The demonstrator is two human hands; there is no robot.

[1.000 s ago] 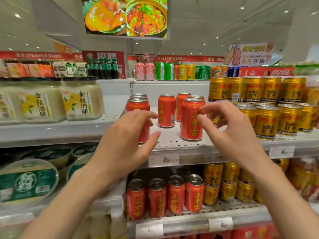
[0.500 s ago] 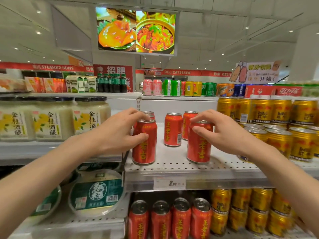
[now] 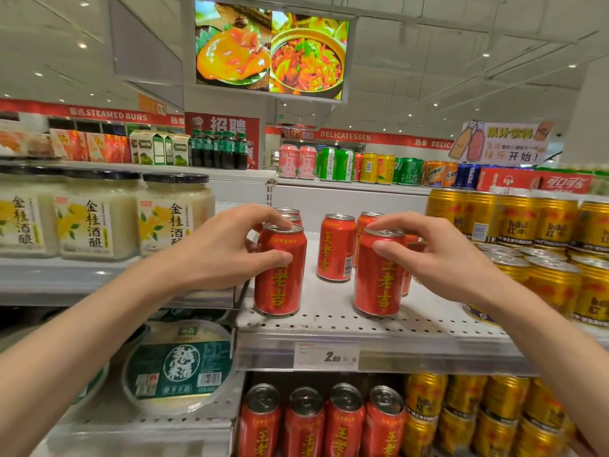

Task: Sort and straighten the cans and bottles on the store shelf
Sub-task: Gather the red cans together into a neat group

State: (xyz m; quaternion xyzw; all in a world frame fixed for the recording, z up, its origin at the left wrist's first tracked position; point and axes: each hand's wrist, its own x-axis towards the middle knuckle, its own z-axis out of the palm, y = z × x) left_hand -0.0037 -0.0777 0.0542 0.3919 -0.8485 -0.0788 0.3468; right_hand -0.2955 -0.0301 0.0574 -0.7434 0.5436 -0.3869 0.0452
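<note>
Two red cans upright at the near edge of the perforated shelf [image 3: 329, 319], each just behind the lip. Left can [image 3: 280, 270] clamped by left hand [image 3: 224, 249]: thumb across the front face, fingers curled over the rim and lid. Right can [image 3: 379, 272] clamped by right hand [image 3: 435, 255]: thumb on the upper front, fingers arched over the lid.

Open shelf between the two held cans, reaching back to a third red can [image 3: 336, 247] standing alone mid-shelf, well apart from both. More red cans farther back, partly hidden behind the held ones; count cannot be told.

Left edge of the shelf bay close beside left can; beyond it, white jars [image 3: 99, 219] on the neighbouring shelf. Right side crowded: gold cans [image 3: 553, 282] stacked in two tiers, near right hand's wrist, some at the shelf's near edge.

Price tag [image 3: 326, 356] on the shelf lip, below the gap. Lower shelf: row of four red cans [image 3: 323, 423], gold cans to their right, round green-labelled tub [image 3: 179, 367] to the left. Food screen [image 3: 270, 51] overhead, far.
</note>
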